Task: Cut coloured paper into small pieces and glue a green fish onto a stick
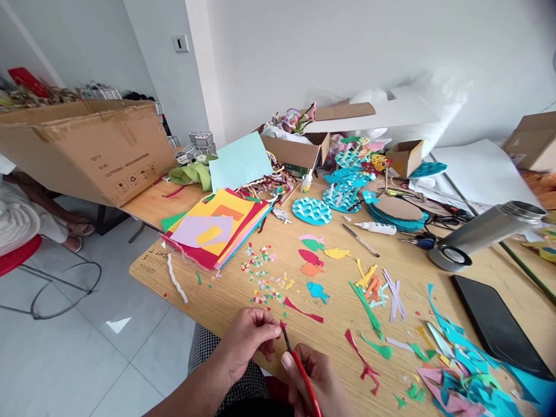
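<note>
A scrap of red paper (283,324) is pinched in the left hand (251,336), right at the tip of the scissors (313,394)!

Just beyond the fingers, the wooden table (333,355) is strewn with confetti (259,292), and past that paper fish (310,258) are laid out; farther right of them, a smartphone (485,319) is seen beside heaped paper offcuts (482,395). Well to their left, a cardboard box (87,157) is stood above grey floor tiles (101,354), and the far side is closed off by a pale wall (275,55). Left thumb and forefinger are pressed together on the scrap; the red handles are gripped by the right hand (314,370), fingers curled, blades pointed up and leftward to the left fingertips.
</note>
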Motion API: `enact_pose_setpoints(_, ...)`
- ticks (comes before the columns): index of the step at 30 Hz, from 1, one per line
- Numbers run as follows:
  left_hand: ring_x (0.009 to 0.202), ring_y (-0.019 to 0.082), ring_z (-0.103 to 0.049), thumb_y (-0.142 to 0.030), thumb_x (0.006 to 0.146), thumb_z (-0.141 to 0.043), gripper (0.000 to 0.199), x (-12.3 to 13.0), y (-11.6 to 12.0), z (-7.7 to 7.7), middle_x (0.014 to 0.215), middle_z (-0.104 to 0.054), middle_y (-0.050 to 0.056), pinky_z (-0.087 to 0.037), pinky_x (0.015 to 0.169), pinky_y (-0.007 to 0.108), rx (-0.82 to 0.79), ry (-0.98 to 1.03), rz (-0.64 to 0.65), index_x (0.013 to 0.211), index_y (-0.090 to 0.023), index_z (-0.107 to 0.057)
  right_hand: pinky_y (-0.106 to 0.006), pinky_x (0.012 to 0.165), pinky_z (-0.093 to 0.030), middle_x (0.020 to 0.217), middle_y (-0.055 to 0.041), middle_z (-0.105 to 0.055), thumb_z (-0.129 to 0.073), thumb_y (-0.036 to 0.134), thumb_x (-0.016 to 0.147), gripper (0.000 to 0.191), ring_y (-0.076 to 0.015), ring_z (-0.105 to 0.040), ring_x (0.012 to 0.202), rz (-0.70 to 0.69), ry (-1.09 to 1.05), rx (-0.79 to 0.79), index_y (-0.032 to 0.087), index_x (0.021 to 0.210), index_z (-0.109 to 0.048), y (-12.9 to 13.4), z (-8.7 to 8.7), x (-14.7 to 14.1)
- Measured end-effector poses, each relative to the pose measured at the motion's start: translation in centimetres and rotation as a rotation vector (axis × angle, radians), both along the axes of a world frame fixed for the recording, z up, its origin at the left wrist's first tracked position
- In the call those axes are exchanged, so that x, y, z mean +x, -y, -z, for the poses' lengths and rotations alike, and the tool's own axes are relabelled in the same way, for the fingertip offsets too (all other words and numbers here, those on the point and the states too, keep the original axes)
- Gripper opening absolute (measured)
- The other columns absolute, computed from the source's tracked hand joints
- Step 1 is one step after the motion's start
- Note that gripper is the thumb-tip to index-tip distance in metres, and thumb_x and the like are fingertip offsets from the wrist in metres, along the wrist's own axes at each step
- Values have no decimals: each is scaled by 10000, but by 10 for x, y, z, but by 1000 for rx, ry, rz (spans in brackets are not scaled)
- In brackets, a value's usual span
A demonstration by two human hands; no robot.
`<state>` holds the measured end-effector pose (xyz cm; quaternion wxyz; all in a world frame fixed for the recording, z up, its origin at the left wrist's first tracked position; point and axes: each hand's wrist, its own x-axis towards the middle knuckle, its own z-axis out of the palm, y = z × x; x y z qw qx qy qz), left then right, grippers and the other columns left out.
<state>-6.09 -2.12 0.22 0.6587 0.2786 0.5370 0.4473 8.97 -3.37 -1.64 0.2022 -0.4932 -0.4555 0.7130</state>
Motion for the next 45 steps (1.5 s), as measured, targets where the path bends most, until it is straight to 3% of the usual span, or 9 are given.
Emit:
enact_pose_setpoints(14,427,92,-464,-328,611,-710,228,-10,6,5,472,-529,-29,-365,400,196,-70,-1,-36,646,-133,-597,-133,252,-255,397,76,-519,-544,761,647,576,-38,-388,243,-53,45,-37,206,682,-396,-4,6,-7)
enact_pose_setpoints(18,413,87,-445,-348,629,-715,248,-18,10,8,474,-524,-32,-384,392,199,-43,-21,-84,664,-134,-594,-130,271,-257,420,64,-535,-539,728,691,547,-37,-408,257,-26,32,-67,198,676,-406,-5,0,-6)
enact_pose_setpoints(23,447,94,-454,-357,622,-728,264,-26,15,10,493,-508,-34,-389,380,191,-3,-53,-150,669,-131,-600,-149,300,-307,463,45,-556,-541,715,710,549,-52,-448,282,-14,-153,-151,170,710,-475,-9,-9,-2)
enact_pose_setpoints(31,487,105,-471,-359,636,-706,253,-29,18,9,531,-521,-22,-390,387,192,26,-143,-215,671,-131,-603,-175,345,-338,510,28,-563,-503,720,743,589,-54,-461,303,8,-413,-354,134,727,-553,-9,-5,-4)
enact_pose_setpoints(34,495,111,-473,-364,652,-688,251,-30,19,8,533,-519,-19,-394,399,200,29,-178,-204,682,-131,-599,-187,362,-330,528,24,-557,-467,762,727,623,-54,-444,317,43,-420,-329,143,711,-544,-8,-16,-4)
enact_pose_setpoints(37,462,104,-443,-366,699,-638,231,-20,18,6,515,-489,-31,-386,403,210,45,-229,-128,702,-142,-582,-213,439,-343,524,13,-550,-486,698,774,555,-72,-459,383,127,-327,-95,156,671,-544,-9,-33,6)
enact_pose_setpoints(40,430,92,-405,-315,734,-599,160,10,14,2,531,-476,-36,-347,401,213,113,-320,38,707,-161,-567,-231,479,-326,486,11,-505,-496,616,823,487,-101,-427,461,276,-235,165,181,609,-534,-13,-47,27)
enact_pose_setpoints(43,579,120,-504,-242,783,-557,114,52,7,0,675,-558,15,-394,533,230,407,-523,247,700,-171,-591,-257,465,-326,473,5,-478,-469,575,849,446,-131,-409,465,427,-208,307,209,598,-516,-16,-49,56)
enact_pose_setpoints(45,708,162,-539,-192,761,-575,41,78,2,1,781,-591,45,-416,629,261,659,-706,474,735,-183,-606,-276,465,-349,474,2,-473,-468,549,853,418,-144,-422,458,499,-194,370,219,599,-508,-15,-46,74)
